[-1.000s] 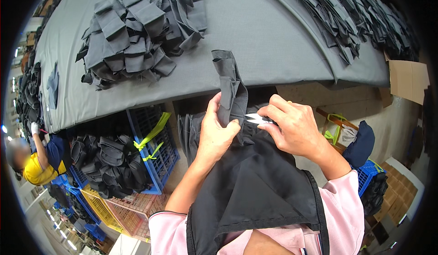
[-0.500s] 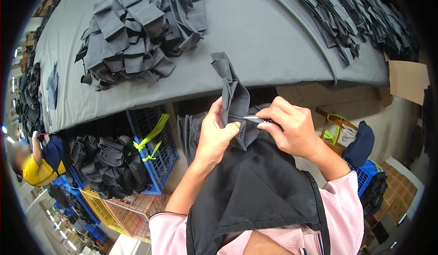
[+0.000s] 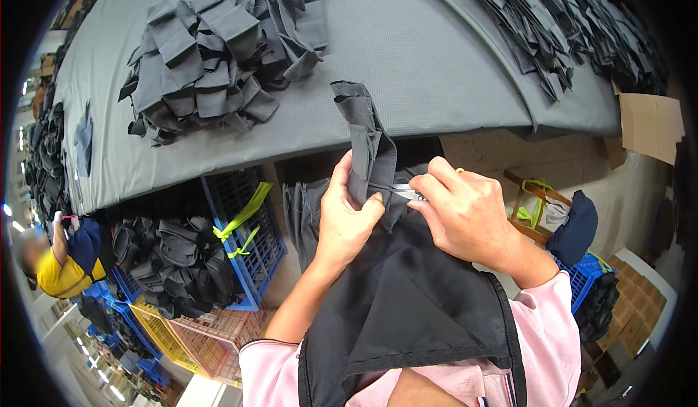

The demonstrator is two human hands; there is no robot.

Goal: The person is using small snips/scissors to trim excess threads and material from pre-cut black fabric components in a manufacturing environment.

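Observation:
A sewn dark grey fabric piece (image 3: 368, 141), folded and long, stands up between my hands in front of the table edge. My left hand (image 3: 345, 214) pinches its lower part between thumb and fingers. In my right hand (image 3: 462, 207) is a pair of small metal thread snips (image 3: 402, 190), their blades touching or very close to the piece's right edge. My fingers cover most of the handles. More grey fabric pieces (image 3: 302, 214) hang below, behind my left wrist. A black apron (image 3: 429, 305) covers my front.
On the grey cloth-covered table (image 3: 407, 65) lie a heap of grey fabric pieces (image 3: 211, 58) at left and stacks (image 3: 523, 29) at right. Blue crate (image 3: 243, 261) with black pieces stands lower left. A wooden stool (image 3: 527, 214) is at right. A person in yellow (image 3: 69, 269) is far left.
The snips have shifted slightly and their blades now look spread apart. My right hand has turned a little, and the fabric piece's top leans slightly further left.

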